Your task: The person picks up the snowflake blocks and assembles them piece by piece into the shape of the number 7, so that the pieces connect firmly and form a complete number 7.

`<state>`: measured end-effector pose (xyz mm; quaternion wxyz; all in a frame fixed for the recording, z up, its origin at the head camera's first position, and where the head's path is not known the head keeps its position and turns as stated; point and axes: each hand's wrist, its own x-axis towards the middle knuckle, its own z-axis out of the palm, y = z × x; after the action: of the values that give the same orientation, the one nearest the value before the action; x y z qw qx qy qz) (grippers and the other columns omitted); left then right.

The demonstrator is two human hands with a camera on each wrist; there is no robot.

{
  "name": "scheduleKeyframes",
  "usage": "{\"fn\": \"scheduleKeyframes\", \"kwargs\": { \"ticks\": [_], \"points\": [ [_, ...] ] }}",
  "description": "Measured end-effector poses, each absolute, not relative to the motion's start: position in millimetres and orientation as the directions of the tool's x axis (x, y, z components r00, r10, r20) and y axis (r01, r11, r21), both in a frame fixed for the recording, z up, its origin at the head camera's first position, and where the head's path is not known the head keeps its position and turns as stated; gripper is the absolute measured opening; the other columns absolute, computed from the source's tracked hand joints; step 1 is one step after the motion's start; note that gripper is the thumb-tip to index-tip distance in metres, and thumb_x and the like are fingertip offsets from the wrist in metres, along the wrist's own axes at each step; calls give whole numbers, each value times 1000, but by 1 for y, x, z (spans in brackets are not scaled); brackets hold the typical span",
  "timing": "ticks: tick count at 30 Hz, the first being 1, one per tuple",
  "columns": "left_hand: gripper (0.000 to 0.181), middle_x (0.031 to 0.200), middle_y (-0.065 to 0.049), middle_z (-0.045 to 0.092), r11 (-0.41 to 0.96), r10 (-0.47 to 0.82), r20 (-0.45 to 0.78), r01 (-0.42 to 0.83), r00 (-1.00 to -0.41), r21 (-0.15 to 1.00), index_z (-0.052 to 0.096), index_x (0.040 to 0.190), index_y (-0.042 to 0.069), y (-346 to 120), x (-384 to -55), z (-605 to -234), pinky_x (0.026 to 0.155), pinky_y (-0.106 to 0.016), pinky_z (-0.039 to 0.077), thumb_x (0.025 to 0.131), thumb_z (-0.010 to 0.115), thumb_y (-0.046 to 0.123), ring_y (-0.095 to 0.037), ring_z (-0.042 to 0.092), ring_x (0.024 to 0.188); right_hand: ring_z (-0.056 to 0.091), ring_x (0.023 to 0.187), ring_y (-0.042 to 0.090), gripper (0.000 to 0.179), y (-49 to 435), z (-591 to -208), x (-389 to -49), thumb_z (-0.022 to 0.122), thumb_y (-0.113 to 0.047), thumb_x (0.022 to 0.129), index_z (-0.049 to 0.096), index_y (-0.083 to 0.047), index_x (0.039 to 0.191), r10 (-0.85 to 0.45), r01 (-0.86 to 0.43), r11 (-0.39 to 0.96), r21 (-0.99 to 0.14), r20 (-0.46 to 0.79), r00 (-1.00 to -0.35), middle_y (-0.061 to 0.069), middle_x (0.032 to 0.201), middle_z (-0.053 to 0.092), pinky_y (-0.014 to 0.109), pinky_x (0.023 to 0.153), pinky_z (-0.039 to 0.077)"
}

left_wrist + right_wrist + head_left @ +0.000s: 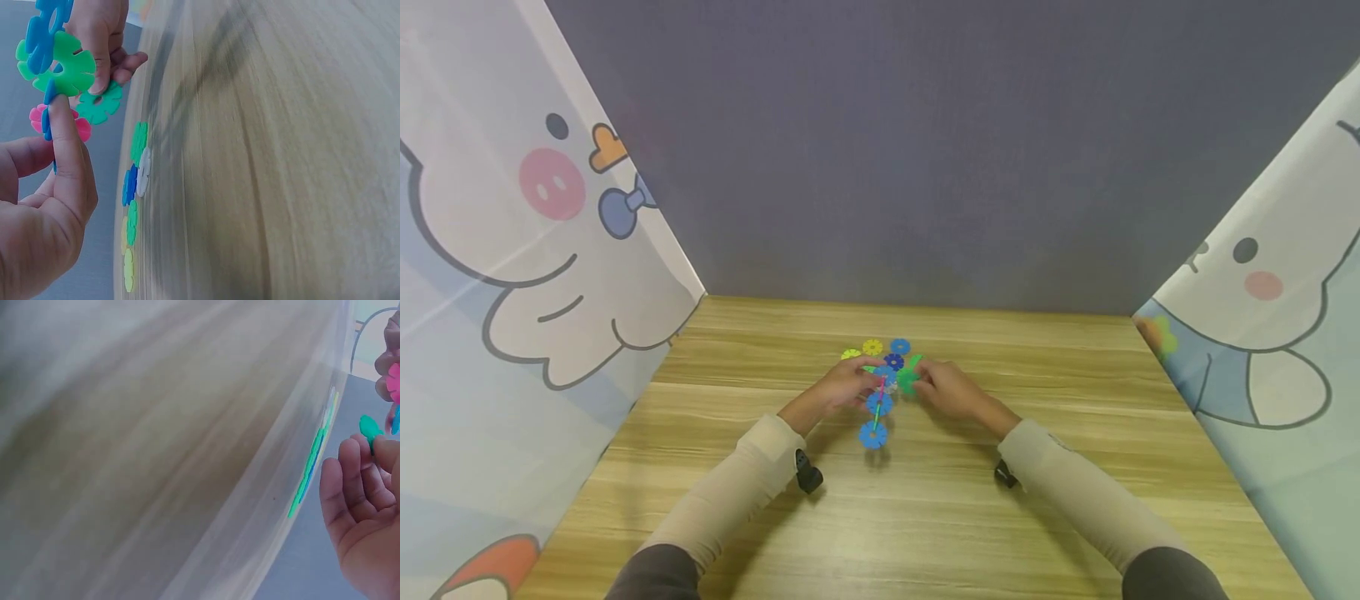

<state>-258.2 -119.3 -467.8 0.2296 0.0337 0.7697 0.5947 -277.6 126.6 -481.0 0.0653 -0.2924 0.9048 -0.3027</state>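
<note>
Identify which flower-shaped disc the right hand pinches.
The green disc in the right hand; the others form the chain in the left hand or lie on the table.

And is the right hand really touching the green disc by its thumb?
Touching. The right wrist view shows the right hand pinching the green disc at its lower end, the thumb against it with no gap.

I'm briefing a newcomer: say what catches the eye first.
Probably the chain of blue, green and pink notched discs in the left grip, above the wooden table. Beside it, the right grip pinches a green disc. The pink-snouted cartoon on the left wall comes next.
</note>
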Motion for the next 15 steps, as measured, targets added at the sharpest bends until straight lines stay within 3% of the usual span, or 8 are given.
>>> {"fn": "scheduleKeyframes", "kwargs": {
  "ticks": [15],
  "points": [
    [48,131,-18,64,285,326,-317,-227,-891,931,50,148,12,-117,-259,-467,78,-33,62,102,61,18,-26,68,105,53,60,4,23,128,-476,-278,66,-18,100,67,-8,120,-587,-570,583,-580,185,-788,6,78,72,20,56,48]
  ]
}}
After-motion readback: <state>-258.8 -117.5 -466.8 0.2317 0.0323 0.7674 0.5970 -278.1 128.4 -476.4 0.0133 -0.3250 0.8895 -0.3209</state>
